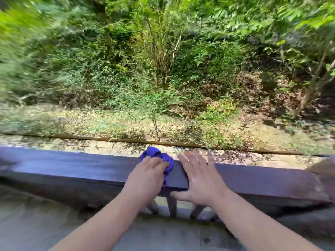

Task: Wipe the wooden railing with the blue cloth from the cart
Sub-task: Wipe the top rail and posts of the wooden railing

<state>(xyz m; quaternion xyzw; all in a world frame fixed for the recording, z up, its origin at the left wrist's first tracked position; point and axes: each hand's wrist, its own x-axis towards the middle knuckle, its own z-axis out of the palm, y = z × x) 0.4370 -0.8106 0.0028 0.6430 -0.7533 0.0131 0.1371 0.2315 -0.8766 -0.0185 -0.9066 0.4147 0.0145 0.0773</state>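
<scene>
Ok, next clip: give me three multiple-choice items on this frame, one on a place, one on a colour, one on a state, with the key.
1. Where does the cloth lie?
A. On top of the railing
B. On the floor
C. Draped over the right forearm

2. What colour is the cloth?
A. Red
B. Blue-purple
C. White

3. How is the right hand placed?
A. Closed in a fist around the cloth
B. Lifted well above the railing
C. Open, fingers spread, across the railing

Key:
1 A, the cloth is bunched on the rail's top under the left hand.
2 B, it shows vivid blue-purple against the dark wood.
3 C, the palm lies flat over the rail beside the cloth, thumb hanging below its near edge, holding nothing.
</scene>
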